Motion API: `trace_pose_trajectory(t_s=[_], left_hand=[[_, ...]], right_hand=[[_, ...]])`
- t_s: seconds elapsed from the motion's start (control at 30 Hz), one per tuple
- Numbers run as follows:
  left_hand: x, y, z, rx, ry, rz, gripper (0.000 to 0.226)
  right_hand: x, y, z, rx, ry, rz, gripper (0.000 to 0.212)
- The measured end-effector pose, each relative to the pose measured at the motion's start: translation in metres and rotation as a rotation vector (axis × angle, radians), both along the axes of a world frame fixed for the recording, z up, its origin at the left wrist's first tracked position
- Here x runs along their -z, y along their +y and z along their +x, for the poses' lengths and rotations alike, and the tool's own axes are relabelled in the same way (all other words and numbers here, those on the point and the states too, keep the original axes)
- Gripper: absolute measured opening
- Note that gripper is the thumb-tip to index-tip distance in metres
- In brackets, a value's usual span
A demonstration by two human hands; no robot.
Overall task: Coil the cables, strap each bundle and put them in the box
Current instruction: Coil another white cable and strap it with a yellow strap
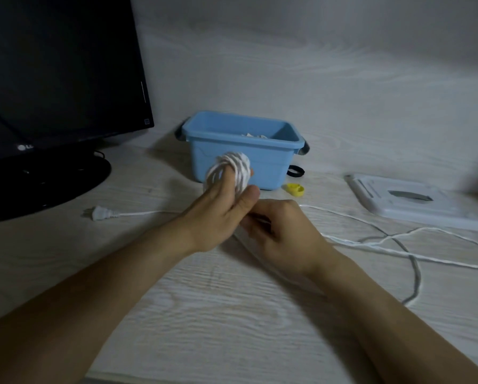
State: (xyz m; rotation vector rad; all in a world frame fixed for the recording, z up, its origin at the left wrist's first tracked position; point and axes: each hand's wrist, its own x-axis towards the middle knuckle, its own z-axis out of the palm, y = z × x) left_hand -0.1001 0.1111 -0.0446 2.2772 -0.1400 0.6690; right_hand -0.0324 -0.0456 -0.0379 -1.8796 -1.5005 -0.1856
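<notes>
My left hand (pixel 221 214) grips a coil of white cable (pixel 229 169), raised in front of the blue box (pixel 260 167). My right hand (pixel 282 234) is curled just right of it, pinching the loose white strand low between the two hands. The rest of the white cable (pixel 384 248) trails right across the desk, crossing a grey cable (pixel 415 261). A white plug (pixel 100 213) lies to the left with its cord running toward my hands. Something pale lies inside the box. A yellow strap (pixel 296 189) and a black strap (pixel 296 171) lie by the box's right side.
A black monitor (pixel 57 79) on a round stand fills the left. A flat white device (pixel 409 202) lies at the right. The white wood-grain desk (pixel 232 314) stretches toward me, with a wall behind the box.
</notes>
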Motion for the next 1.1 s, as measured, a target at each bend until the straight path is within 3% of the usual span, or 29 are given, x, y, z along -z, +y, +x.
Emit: trace_pose_trajectory(t_s=[0.1,0.2,0.3,0.43,0.5,0.57,0.7,0.87,0.97,1.1], left_hand=[[-0.004,-0.001,-0.001,0.028,0.055,0.116,0.061],[-0.012,0.002,0.001,-0.004,-0.015,0.236,0.051],[-0.017,0.003,-0.004,-0.016,-0.059,0.348,0.052],[-0.024,-0.004,-0.016,-0.154,0.279,0.498,0.074],[-0.027,-0.005,-0.017,-0.14,0.362,0.454,0.064],[-0.031,0.003,-0.018,-0.131,0.337,0.401,0.054],[-0.028,0.028,-0.016,-0.284,0.085,0.263,0.048],[-0.033,0.071,-0.017,-0.642,-0.248,0.112,0.047],[-0.034,0.091,-0.022,-0.738,-0.238,0.104,0.051],[-0.021,0.08,-0.015,-0.625,-0.147,0.082,0.057]], right_hand=[[-0.002,-0.001,0.001,0.02,-0.11,0.07,0.028],[-0.001,0.0,0.001,0.042,-0.255,0.131,0.026],[-0.003,0.001,0.007,0.101,-0.264,0.203,0.024],[-0.007,-0.008,0.028,0.189,-0.184,0.127,0.044],[-0.007,-0.013,0.035,0.174,-0.166,0.001,0.061],[-0.006,-0.021,0.045,0.235,-0.13,-0.074,0.063],[0.001,-0.044,0.08,0.477,-0.026,-0.119,0.032],[0.005,-0.067,0.106,0.749,0.072,-0.191,0.035],[0.007,-0.067,0.105,0.804,0.032,-0.153,0.037],[0.0,-0.052,0.085,0.728,0.065,-0.159,0.027]])
